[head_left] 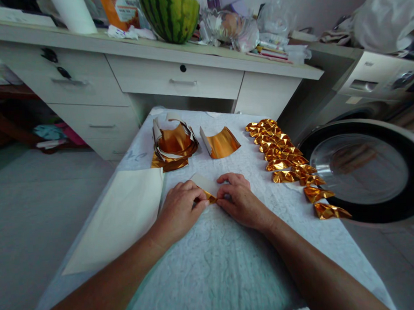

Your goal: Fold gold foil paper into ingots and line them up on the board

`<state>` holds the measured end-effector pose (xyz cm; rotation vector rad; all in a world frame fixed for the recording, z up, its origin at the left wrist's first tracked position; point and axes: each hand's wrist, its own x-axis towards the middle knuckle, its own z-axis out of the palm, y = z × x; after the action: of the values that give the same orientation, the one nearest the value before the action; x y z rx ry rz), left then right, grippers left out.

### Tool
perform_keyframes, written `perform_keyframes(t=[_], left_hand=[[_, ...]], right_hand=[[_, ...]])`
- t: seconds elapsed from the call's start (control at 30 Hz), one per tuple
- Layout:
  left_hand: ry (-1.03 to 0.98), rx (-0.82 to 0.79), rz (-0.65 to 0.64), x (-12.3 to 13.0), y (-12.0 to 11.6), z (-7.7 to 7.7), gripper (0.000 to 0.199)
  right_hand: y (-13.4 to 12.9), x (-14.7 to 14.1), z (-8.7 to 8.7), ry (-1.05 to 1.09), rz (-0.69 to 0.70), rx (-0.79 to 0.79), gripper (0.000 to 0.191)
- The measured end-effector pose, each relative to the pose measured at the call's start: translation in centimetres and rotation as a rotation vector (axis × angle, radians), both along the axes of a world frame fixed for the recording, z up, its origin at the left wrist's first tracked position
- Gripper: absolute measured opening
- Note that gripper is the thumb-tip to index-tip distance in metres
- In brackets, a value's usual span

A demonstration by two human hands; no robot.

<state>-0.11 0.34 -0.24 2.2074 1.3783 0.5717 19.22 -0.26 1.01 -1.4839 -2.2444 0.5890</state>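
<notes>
Between my two hands lies a sheet of gold foil paper point(204, 183), its pale back up and a strip of its near edge folded over to gold. My left hand point(183, 201) pinches the fold from the left, thumb and forefinger pressed together. From the right, my right hand point(236, 197) pinches the same near edge. Beyond them a curled gold sheet point(223, 143) rests by itself, and left of it sits a stack of curled gold sheets point(174, 140). Several folded gold foil pieces point(280, 146) stand in rows along the right side.
A cloth-covered table point(214, 267) carries everything; a large white sheet point(119, 216) lies at its left. An open washing machine door point(362, 164) borders the right edge. Behind, a white desk point(146, 74) holds a cut watermelon point(170, 14), a paper roll point(74, 13) and plastic bags.
</notes>
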Motion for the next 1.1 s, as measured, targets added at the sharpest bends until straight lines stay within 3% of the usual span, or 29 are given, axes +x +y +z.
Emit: perform_keyframes(t=[0.63,0.8,1.1], left_hand=[[0.042,0.059,0.069,0.4,0.0,-0.5,0.012],[0.032,0.04,0.062,0.3,0.1,-0.6,0.002],[0.011,0.0,-0.008,0.1,0.0,-0.4,0.024]], right_hand=[[0.2,-1.0,-1.0,0.025,-0.133,0.03,0.012],[0.2,-1.1,-1.1,0.02,-0.14,0.04,0.011],[0.1,-1.1,-1.0,-0.011,-0.134,0.044,0.007]])
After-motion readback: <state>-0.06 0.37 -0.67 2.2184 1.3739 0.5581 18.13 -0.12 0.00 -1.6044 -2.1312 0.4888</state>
